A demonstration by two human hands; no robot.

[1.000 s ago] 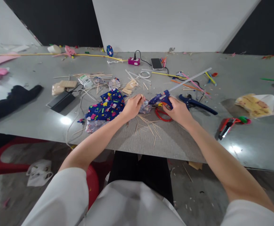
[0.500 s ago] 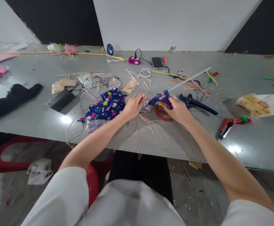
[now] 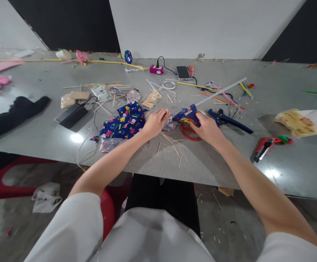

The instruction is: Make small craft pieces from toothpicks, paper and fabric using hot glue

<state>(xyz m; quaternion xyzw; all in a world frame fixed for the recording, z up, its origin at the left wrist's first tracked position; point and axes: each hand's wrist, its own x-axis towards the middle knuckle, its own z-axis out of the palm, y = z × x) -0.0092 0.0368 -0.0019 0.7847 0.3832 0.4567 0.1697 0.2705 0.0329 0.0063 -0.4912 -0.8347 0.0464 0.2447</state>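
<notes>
My right hand (image 3: 208, 127) is wrapped round a blue glue gun (image 3: 187, 113), its nozzle pointing left. A long clear glue stick (image 3: 224, 90) sticks out of the gun's back. Left of the nozzle, my left hand (image 3: 156, 122) is closed in a pinch; what lies between its fingertips is too small to make out. Beneath the gun are red-handled scissors (image 3: 189, 134) and a clear plastic bag (image 3: 169, 125). Thin wooden sticks (image 3: 173, 143) lie scattered in front of my hands. Blue patterned fabric (image 3: 124, 123) lies by my left wrist.
Blue-handled cutters (image 3: 233, 122) and a red utility knife (image 3: 263, 148) lie at the right. A black power adapter (image 3: 72, 115) with a cable is at the left. Farther back are a phone (image 3: 183, 72), a purple power block (image 3: 156, 69) and a wire coil (image 3: 168, 85).
The whole view has shifted very slightly. Both hands and the glue gun hold nearly the same positions as before.
</notes>
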